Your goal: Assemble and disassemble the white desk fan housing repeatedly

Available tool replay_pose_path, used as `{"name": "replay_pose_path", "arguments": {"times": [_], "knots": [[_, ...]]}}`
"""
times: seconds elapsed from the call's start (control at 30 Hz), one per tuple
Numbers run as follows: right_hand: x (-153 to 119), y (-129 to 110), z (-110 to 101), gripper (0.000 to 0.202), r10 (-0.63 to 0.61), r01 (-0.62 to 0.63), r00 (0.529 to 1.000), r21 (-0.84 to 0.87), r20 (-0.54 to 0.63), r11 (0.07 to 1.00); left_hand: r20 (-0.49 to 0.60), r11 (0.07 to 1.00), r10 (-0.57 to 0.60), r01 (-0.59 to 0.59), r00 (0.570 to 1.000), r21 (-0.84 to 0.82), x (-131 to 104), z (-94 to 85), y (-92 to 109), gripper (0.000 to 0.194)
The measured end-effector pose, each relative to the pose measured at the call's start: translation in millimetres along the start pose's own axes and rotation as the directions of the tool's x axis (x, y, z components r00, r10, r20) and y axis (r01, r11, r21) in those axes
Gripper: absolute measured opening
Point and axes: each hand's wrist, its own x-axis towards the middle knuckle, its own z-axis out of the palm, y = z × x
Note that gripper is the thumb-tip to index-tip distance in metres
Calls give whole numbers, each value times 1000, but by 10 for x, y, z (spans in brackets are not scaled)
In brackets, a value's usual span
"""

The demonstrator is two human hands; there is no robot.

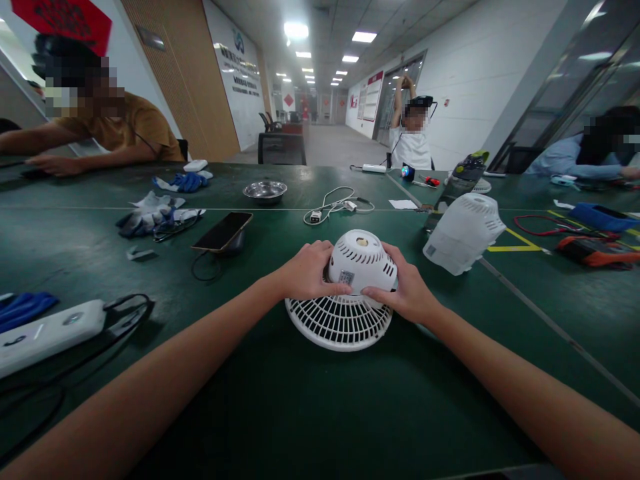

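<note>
A white fan motor housing with slotted vents and a small label sits over a round white fan grille that lies flat on the green table. From the left, my left hand is closed round the housing, its thumb across the lower front. On the opposite side my right hand grips the same housing, with its thumb reaching in near the left one. The fingers behind the housing are partly hidden. Beyond my right hand a translucent white plastic piece with vent slots stands tilted on the table.
A coiled white cable and a metal bowl lie ahead. Leftward are a phone, gloves and a white power strip. A bottle and an orange meter are rightward. Several people sit around the table.
</note>
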Motion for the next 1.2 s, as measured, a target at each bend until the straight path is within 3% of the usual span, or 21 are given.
{"name": "replay_pose_path", "arguments": {"times": [0.23, 0.4, 0.57, 0.73, 1.2], "knots": [[-15, -1, 38, 89, -22, 21, 1000, -49, -20, 999, 33, 997, -10, 8, 999, 79, 2, -23, -31, 81], [-48, 2, -2, 100, -54, 43, 997, -188, -52, 981, -41, 996, -24, 27, 999, 86, 7, -6, -19, 77], [-89, 39, -58, 89, -77, 75, 993, 25, 89, 997, -51, 989, 33, -39, 998, -141, -19, 44, -26, 97], [-86, 44, -59, 94, -69, 38, 986, 197, 151, 980, -81, 977, 134, -145, 988, -155, -46, 118, -42, 132], [-49, -104, -93, 97, 43, -98, 971, 227, 235, 969, -205, 968, 218, -239, 954, -81, -24, 171, 58, 105]]}}
